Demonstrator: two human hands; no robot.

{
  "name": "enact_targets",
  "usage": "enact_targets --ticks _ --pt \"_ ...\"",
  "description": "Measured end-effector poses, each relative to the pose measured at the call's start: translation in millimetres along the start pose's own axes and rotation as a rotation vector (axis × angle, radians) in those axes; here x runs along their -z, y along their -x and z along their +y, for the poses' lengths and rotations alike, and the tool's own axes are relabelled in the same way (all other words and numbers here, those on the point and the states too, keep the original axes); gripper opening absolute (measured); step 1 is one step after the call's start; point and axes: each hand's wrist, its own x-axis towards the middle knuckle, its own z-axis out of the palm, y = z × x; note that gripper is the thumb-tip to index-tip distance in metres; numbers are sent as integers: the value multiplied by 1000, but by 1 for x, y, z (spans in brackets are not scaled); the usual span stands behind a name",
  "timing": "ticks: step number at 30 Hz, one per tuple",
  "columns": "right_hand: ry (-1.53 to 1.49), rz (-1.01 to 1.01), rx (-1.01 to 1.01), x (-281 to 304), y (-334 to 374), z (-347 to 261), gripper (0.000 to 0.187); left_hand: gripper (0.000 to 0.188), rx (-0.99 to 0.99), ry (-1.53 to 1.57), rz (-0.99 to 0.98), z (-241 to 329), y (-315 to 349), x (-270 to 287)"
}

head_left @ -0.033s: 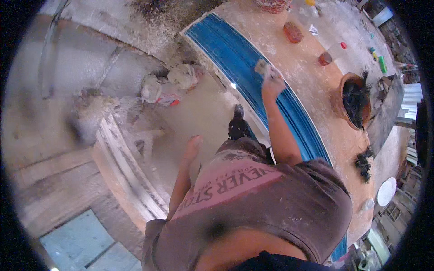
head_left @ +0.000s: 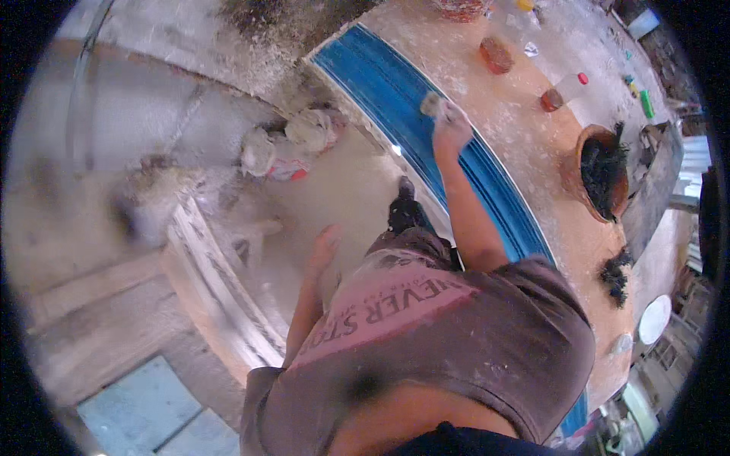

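Note:
A long blue mould with ridges along its length curves across the edge of the worktable. My right hand is over its far half, closed around a small brush with a pale, tan head. The brush head is at the blue surface; my fingers hide its handle. Low at my left side hangs my left hand, somewhat blurred, with loose fingers and nothing visible in it. It is apart from the table and the mould.
On the table stand a clay-coloured bowl with dark fibres, a red-capped bottle and a reddish-brown lump. A dark fibre clump lies nearer. White-crusted buckets and long pale mouldings are to the left.
My right hand and the brush have shifted slightly left along the blue mould. The whole view has tilted a little. My left hand still hangs at my side.

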Motion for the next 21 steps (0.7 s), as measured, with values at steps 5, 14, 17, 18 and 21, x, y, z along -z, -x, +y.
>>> enact_targets --ticks 5,14,17,18,21 --pt "-189 -222 44 -208 -28 -80 32 38 -110 -33 78 26 -119 80" --pt "-600 -400 -48 -258 -110 -93 29 37 -50 578 -15 67 -346 156" --pt "-477 -232 -298 -100 -75 -54 29 38 85 927 -231 99 -382 192" --pt "-307 -98 -298 -49 -57 -50 32 39 32 952 -309 92 -399 204" --pt "130 324 -129 87 -5 -47 23 42 -41 908 -534 78 -445 230"
